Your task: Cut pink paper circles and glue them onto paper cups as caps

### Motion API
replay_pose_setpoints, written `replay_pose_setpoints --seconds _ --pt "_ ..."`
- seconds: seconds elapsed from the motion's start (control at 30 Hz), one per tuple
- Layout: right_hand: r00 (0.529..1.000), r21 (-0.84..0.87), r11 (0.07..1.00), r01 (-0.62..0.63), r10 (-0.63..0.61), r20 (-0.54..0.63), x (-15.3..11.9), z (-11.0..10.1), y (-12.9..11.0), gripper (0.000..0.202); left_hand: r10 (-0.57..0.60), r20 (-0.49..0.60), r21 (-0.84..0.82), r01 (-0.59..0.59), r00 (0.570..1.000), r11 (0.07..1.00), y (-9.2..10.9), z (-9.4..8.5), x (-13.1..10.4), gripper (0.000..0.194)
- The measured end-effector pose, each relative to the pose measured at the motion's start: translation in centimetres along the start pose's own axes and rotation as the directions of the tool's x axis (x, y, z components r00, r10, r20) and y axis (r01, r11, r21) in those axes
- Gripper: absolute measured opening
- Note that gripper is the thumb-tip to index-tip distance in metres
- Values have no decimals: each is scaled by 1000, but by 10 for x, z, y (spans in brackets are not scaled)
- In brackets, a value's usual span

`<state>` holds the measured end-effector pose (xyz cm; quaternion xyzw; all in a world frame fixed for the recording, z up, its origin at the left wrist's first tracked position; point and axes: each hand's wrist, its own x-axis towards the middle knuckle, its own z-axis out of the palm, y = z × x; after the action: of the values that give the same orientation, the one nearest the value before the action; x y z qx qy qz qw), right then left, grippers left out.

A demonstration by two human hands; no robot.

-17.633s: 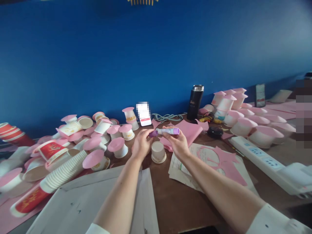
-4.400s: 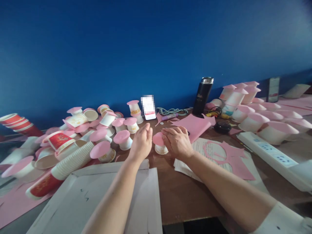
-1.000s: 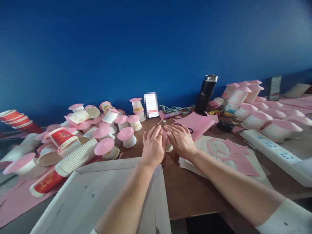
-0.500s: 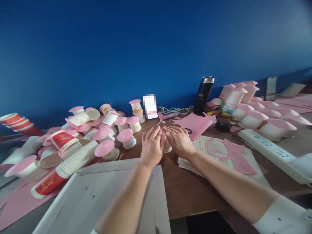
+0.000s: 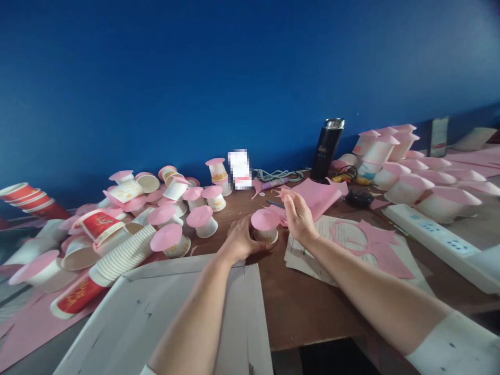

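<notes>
An upside-down paper cup (image 5: 267,237) with a pink paper disc (image 5: 265,219) on top stands on the brown table (image 5: 308,312). My left hand (image 5: 242,240) curves round the cup's left side, thumb along its front near the rim. To the right of the cup, my right hand (image 5: 299,216) is raised beside the pink sheets (image 5: 318,197), its fingers bent together; whether something is between them is hidden.
Many pink-topped cups (image 5: 201,221) crowd the left, with a long cup stack (image 5: 117,258). A white box (image 5: 167,312) lies in front. Behind stand a black bottle (image 5: 327,151) and a phone (image 5: 239,169). At right are a power strip (image 5: 441,239) and more cups (image 5: 410,187).
Both hands were together over the pink disc. My right hand has lifted off and moved right, while my left hand has slid down to the cup's side, leaving the disc in view.
</notes>
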<state>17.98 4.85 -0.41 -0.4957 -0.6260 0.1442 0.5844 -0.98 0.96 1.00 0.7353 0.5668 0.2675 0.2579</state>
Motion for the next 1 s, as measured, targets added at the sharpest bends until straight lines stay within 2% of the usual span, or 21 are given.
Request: replay_pose_setpoints --seconds 0.07,0.17,0.3,0.37,0.47,0.53,0.6,0.7,0.8,0.9,1.0 --pt "999 39 998 -50 50 -1 1 1 3 44 15 12 88 -16 1000 996 5 1 0 82" --pt "994 70 992 -104 102 24 1 2 5 45 54 -19 135 -51 998 990 7 4 0 72" --pt "987 106 982 -158 152 61 2 2 6 47 165 -161 77 -154 973 985 3 10 2 56" --pt "979 165 966 -197 187 77 2 3 4 48 203 -287 85 -186 936 979 0 12 3 51" --pt "962 258 928 -269 245 121 1 3 -1 49 313 -460 229 -230 831 946 -4 13 5 53" --pt "960 289 918 -273 240 146 -1 1 -6 48 384 -514 312 -249 767 917 -7 12 6 54" --pt "970 317 923 -219 172 170 -3 0 -9 47 406 -542 341 -249 736 906 -9 10 8 53" --pt "967 387 909 -154 59 246 -9 -2 -13 50 398 -570 340 -235 719 911 -11 8 9 55" --pt "921 451 867 -212 23 388 -15 -2 -21 65 417 -572 349 -250 706 903 -11 6 9 57" --pt "844 514 797 -317 -11 537 -19 -1 -34 80 431 -567 345 -272 702 898 -8 6 7 56" --pt "783 561 729 -392 -56 619 -18 -1 -46 81 436 -565 335 -288 700 897 -6 6 6 57"
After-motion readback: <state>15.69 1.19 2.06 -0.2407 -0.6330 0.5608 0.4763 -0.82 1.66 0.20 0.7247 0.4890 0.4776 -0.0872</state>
